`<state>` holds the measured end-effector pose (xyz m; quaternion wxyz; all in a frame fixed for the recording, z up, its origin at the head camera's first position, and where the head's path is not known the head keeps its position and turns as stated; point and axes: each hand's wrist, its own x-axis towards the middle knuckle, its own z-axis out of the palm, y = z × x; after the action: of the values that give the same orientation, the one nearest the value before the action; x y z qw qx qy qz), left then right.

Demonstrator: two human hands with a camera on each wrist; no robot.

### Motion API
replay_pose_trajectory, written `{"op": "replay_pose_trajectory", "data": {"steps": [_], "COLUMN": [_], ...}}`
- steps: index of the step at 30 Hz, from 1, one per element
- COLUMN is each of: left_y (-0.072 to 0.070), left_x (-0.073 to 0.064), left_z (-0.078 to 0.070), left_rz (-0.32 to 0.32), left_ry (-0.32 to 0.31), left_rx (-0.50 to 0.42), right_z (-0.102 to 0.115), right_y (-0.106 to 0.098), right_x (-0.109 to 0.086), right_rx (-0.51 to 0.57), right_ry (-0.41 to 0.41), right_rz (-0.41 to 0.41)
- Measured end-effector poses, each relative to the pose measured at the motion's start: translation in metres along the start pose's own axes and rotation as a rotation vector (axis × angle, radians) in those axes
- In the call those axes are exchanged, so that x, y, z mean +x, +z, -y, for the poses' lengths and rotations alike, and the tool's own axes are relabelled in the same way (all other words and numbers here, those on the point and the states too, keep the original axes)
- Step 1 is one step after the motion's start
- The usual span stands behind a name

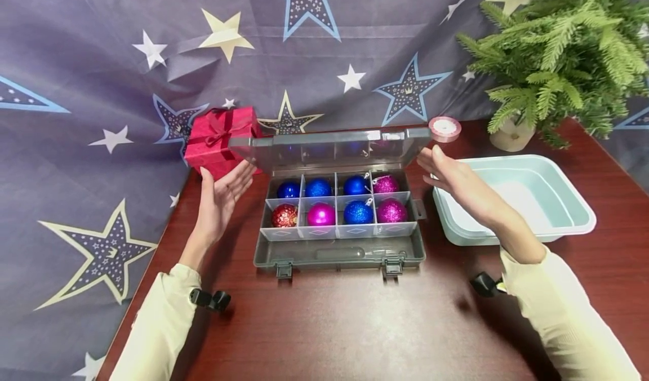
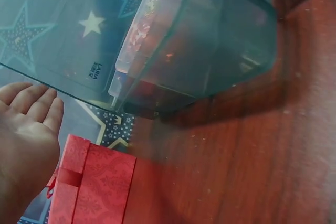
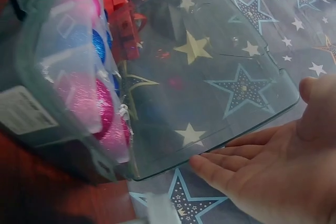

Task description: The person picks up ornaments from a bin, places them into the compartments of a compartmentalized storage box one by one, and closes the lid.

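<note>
A grey see-through plastic case (image 1: 339, 252) lies on the table with its lid (image 1: 337, 151) raised at the back. White dividers part it into compartments that hold round Christmas baubles: blue glitter (image 1: 358, 212), smooth pink (image 1: 321, 215), red glitter (image 1: 285, 216) and several others. My left hand (image 1: 220, 200) is at the lid's left side, fingers straight. At the right side is my right hand (image 1: 458, 178), palm turned inward; its fingertips (image 3: 202, 165) appear to touch the lid's edge in the right wrist view. Whether the left fingertips touch the lid, I cannot tell.
Behind my left hand stands a red gift box (image 1: 223, 138) with a bow. A pale blue basin (image 1: 568, 212) sits on the right, and a pink ribbon roll (image 1: 445, 128) lies behind it. A small artificial fir tree (image 1: 563, 60) stands at the back right, before a star-patterned cloth (image 1: 192, 9).
</note>
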<state>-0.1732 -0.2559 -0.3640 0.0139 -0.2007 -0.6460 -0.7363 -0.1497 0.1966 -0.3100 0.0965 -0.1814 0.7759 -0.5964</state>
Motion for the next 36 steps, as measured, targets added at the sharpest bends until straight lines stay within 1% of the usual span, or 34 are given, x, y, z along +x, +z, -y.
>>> {"op": "replay_pose_trajectory", "data": {"steps": [3,6,9,11,14,15,17,20,22,24,26,29,32,34,36], "left_y": [0.000,0.002,0.004,0.005,0.006,0.005,0.005,0.003,0.001,0.000,-0.001,-0.001,-0.001,0.000,0.001], "left_x": [-0.007,-0.014,-0.021,-0.025,-0.031,-0.033,-0.034,-0.037,-0.040,-0.043,-0.046,-0.050,-0.055,-0.058,-0.061], "left_z": [0.001,0.000,0.000,0.000,0.000,0.001,0.002,0.003,0.004,0.002,0.000,-0.003,-0.003,-0.002,-0.001], "left_rz": [0.034,0.065,0.083,0.084,0.105,0.116,0.149,0.191,0.201,0.186,0.162,0.129,0.131,0.139,0.150], "left_ry": [0.034,0.064,0.079,0.080,0.084,0.087,0.096,0.115,0.127,0.130,0.114,0.053,0.010,0.000,-0.011], "left_rx": [-0.005,-0.003,0.010,0.007,0.012,0.013,0.028,0.046,0.069,0.162,0.272,0.428,0.451,0.446,0.433], "right_z": [-0.003,-0.006,-0.009,-0.012,-0.016,-0.016,-0.018,-0.021,-0.022,-0.024,-0.026,-0.030,-0.035,-0.038,-0.041], "right_y": [0.005,0.010,0.016,0.020,0.025,0.026,0.029,0.031,0.033,0.035,0.038,0.043,0.049,0.053,0.056], "right_x": [-0.007,-0.013,-0.019,-0.024,-0.032,-0.034,-0.037,-0.040,-0.043,-0.047,-0.050,-0.054,-0.058,-0.062,-0.066], "right_rx": [-0.015,-0.027,-0.016,-0.006,0.003,-0.004,-0.030,-0.095,-0.125,-0.141,-0.144,-0.104,-0.025,0.040,0.080], "right_ry": [0.006,-0.014,-0.024,-0.008,0.026,0.032,0.018,0.004,0.007,0.015,0.000,-0.056,-0.101,-0.110,-0.114], "right_rz": [-0.022,-0.048,-0.075,-0.094,-0.122,-0.131,-0.150,-0.189,-0.216,-0.231,-0.245,-0.251,-0.254,-0.252,-0.253]}}
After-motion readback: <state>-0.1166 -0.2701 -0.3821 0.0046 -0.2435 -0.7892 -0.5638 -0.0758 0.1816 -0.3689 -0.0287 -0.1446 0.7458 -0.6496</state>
